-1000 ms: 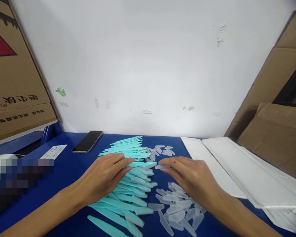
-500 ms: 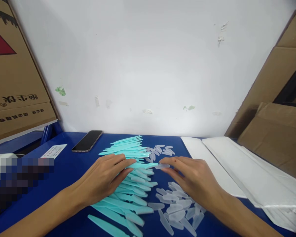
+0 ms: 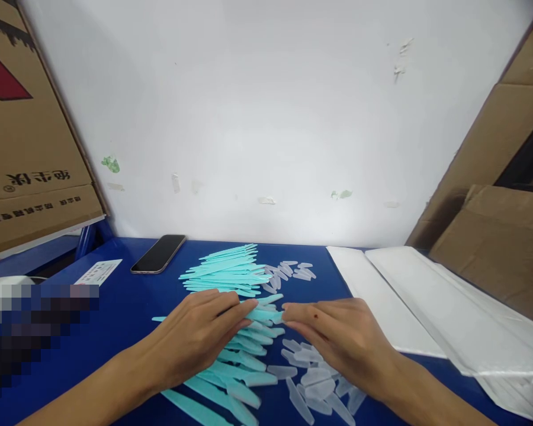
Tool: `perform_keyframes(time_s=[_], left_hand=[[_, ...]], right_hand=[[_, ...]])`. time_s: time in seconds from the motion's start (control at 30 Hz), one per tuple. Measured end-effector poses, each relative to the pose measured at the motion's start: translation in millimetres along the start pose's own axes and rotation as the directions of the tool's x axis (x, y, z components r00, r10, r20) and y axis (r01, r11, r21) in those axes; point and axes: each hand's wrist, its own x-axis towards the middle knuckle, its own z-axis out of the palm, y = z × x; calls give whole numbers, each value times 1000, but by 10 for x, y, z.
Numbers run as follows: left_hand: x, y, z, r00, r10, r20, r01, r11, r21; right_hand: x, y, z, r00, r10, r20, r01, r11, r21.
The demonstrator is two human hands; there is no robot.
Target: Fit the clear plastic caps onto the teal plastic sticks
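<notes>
Teal plastic sticks (image 3: 237,331) fanned across the blue table (image 3: 128,307), lower centre of frame. Left hand (image 3: 199,337) lies palm-down on the fan, fingers extended flat, not gripping. Right hand (image 3: 337,337) palm-down too, fingertips meeting the left's at a stick tip; whether it pinches anything, cannot tell. Clear caps (image 3: 311,384) scattered under the right hand. Phone (image 3: 159,253) left of centre.

Left hand (image 3: 199,337), right hand (image 3: 342,334); fingertips nearly meeting
</notes>
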Motion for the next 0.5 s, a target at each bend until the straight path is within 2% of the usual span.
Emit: perform_keyframes(time_s=[0.37,0.5], left_hand=[[7,19,-15,999,-48,-16,47,997,-57],[-7,-44,11,996,-84,-14,84,996,19]], right_hand=[[-23,20,19,999,-11,34,11,1000,-4],[8,35,28,998,49,35,-48,998,-28]])
